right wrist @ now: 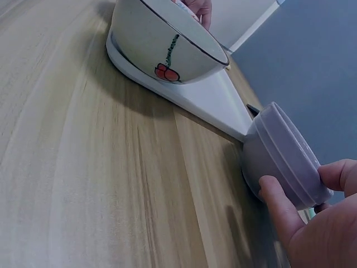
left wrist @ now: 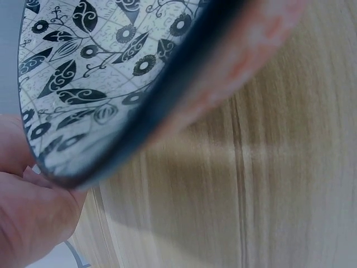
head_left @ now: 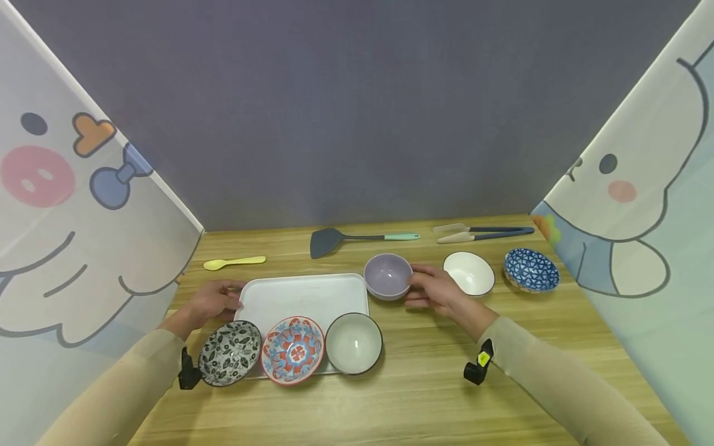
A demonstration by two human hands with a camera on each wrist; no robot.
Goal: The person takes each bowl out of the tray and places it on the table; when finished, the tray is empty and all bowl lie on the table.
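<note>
Your right hand (head_left: 432,290) is part-closed on the purple bowl (head_left: 387,272), fingers at rim and wall, by the far right corner of the tray (head_left: 301,297). Looks like glazed ceramic, so I'd guess stiff, lightish, slick and chippable; that rim-and-wall hold seems good. Your left hand (head_left: 214,300) is at the tray's left edge, can't tell if it's gripping. Flower bowl (head_left: 230,353), red bowl (head_left: 292,350) and grey bowl (head_left: 354,344) line the tray's near side, nothing showing inside any
</note>
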